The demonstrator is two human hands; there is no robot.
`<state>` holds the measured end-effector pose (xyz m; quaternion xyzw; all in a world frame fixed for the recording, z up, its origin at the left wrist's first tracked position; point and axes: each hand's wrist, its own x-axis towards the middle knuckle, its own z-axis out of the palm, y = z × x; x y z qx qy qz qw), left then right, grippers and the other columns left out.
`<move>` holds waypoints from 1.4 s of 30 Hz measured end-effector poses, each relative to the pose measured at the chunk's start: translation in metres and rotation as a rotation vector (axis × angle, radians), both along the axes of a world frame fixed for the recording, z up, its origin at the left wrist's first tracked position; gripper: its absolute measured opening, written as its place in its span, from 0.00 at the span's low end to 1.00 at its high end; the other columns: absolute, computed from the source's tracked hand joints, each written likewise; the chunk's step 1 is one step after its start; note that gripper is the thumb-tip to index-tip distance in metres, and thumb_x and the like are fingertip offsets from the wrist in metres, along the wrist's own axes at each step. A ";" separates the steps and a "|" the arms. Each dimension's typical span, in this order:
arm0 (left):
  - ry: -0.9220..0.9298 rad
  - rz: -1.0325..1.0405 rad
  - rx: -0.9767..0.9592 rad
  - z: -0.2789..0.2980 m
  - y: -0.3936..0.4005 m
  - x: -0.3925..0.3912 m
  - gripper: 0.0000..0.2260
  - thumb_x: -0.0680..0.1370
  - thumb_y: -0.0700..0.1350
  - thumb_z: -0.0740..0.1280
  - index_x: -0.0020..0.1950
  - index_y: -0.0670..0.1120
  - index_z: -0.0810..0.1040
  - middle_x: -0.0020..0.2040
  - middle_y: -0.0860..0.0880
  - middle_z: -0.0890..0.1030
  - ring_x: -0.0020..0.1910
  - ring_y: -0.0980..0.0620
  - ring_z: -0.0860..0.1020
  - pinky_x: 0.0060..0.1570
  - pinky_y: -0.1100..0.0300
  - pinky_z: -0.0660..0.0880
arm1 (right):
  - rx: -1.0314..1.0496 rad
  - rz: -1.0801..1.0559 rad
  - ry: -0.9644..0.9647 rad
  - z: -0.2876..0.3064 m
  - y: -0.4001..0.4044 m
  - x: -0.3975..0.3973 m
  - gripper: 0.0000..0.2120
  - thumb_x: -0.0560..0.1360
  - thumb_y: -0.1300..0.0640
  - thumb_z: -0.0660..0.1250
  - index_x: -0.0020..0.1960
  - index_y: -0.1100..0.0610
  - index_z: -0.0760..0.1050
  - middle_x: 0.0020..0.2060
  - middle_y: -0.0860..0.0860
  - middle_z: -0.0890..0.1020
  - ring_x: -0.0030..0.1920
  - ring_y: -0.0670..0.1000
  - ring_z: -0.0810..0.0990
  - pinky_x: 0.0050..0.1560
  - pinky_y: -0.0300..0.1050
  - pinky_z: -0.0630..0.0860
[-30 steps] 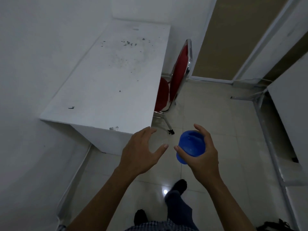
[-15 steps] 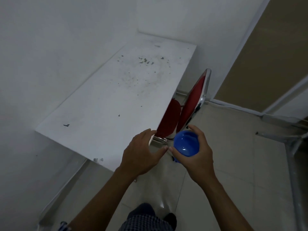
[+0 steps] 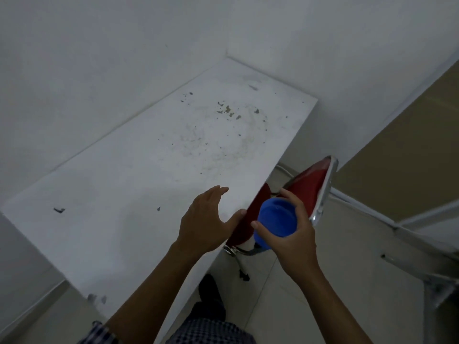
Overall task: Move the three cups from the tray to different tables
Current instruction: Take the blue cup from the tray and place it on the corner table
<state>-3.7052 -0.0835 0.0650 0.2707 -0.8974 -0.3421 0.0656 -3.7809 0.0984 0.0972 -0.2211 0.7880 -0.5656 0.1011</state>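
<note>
A blue plastic cup is gripped in my right hand, held upright in the air just off the right edge of a white table. My left hand hovers over the table's near right part with fingers spread and nothing in it. The table top is scuffed with dark chips and carries no cup. No tray and no other cups are in view.
A red chair with a chrome frame is tucked against the table's right side, directly behind the cup. White walls close the left and back. Tiled floor and a metal frame lie at the right.
I have walked closer to the white table, which now fills the middle of the view. Both hands have come forward, the left over the table top, the right still holding the cup.
</note>
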 end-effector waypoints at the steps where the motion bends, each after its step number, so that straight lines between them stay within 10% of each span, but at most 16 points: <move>1: 0.004 0.007 0.003 -0.002 -0.008 -0.013 0.35 0.73 0.71 0.62 0.77 0.56 0.62 0.78 0.53 0.64 0.76 0.50 0.63 0.71 0.45 0.68 | 0.003 -0.001 -0.005 0.000 -0.008 -0.013 0.38 0.63 0.49 0.81 0.69 0.42 0.69 0.61 0.33 0.76 0.63 0.37 0.73 0.55 0.25 0.71; 23: -0.223 0.403 -0.053 -0.135 -0.072 -0.179 0.37 0.74 0.72 0.58 0.78 0.55 0.59 0.81 0.50 0.55 0.80 0.43 0.50 0.76 0.42 0.51 | 0.107 0.510 -0.053 -0.068 -0.155 -0.273 0.42 0.61 0.48 0.81 0.71 0.44 0.66 0.58 0.23 0.72 0.60 0.30 0.72 0.53 0.24 0.72; 30: -0.335 0.536 -0.218 -0.180 -0.101 -0.221 0.39 0.75 0.73 0.52 0.80 0.53 0.55 0.82 0.48 0.50 0.80 0.42 0.44 0.77 0.39 0.44 | 0.102 0.704 0.005 -0.114 -0.194 -0.325 0.43 0.64 0.48 0.82 0.73 0.48 0.66 0.64 0.41 0.76 0.64 0.43 0.75 0.62 0.37 0.75; 42: -0.452 0.563 -0.286 -0.188 -0.115 -0.237 0.41 0.74 0.76 0.47 0.81 0.56 0.46 0.82 0.50 0.43 0.80 0.43 0.38 0.74 0.33 0.44 | 0.043 0.739 0.023 -0.157 -0.260 -0.342 0.43 0.65 0.49 0.82 0.74 0.51 0.65 0.66 0.42 0.74 0.62 0.35 0.72 0.57 0.28 0.73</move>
